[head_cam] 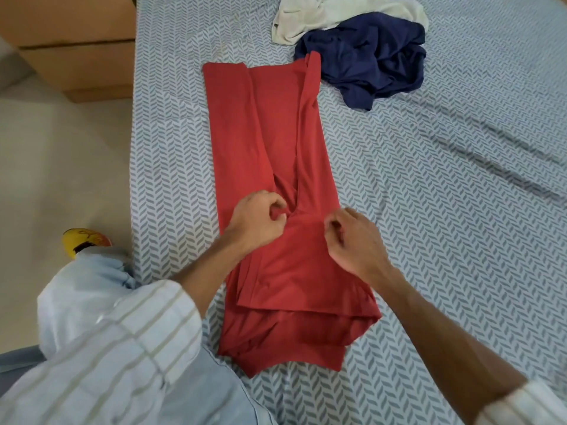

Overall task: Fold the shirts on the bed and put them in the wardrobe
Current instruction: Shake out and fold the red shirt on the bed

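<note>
A red shirt lies folded long and thin on the bed. The left hand and the right hand each pinch its cloth with curled fingers. A blue shirt and a white shirt lie crumpled nearby, and no writing shows.

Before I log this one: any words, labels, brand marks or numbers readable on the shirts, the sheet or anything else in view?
None can be read.
Red shirt: plain, no print or tag showing.
Navy shirt and cream shirt: crumpled, no lettering showing.
Bed sheet: herringbone pattern only, no text.
Yellow shoe: a reddish scribble-like mark, too small and blurred to read.
Wooden furniture: no label showing.
</note>
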